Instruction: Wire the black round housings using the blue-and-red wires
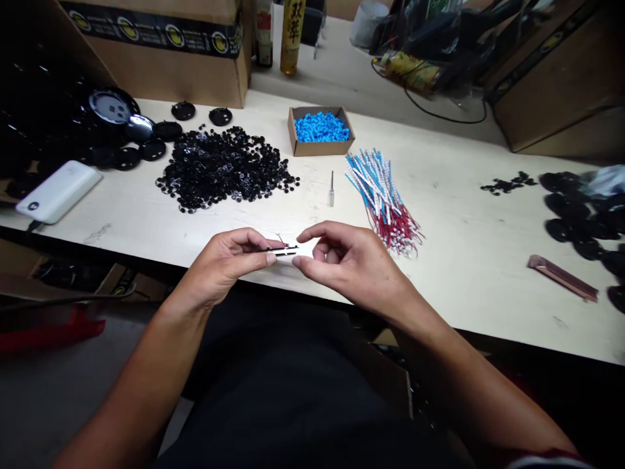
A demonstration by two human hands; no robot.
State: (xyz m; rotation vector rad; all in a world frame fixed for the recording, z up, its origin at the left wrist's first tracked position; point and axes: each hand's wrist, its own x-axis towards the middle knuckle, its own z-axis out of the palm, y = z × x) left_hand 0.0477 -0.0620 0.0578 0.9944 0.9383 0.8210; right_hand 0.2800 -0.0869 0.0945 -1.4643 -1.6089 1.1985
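My left hand (pixel 224 260) pinches a thin black strip (pixel 278 251) between thumb and fingers, with a fine wire (pixel 280 240) rising from it. My right hand (pixel 346 260) is beside the strip's far end, its thumb and forefinger apart. Nearest my right hand lies a bundle of thin wires (pixel 383 202) with blue-and-white and red ends. A small screwdriver (pixel 331 190) lies on the pale workbench (pixel 146 241) above my hands. Farther left spreads a heap of small black discs (pixel 224 169). A cardboard tray (pixel 299 133) holds small blue parts (pixel 321 127).
Larger black round parts (pixel 566 208) lie at the right, and others (pixel 153 150) at the left, near a white power bank (pixel 57 191). A brown flat tool (pixel 562 278) lies at the right. Cardboard boxes (pixel 166 58), a bottle (pixel 291 36) and a black cable (pixel 439 107) stand behind.
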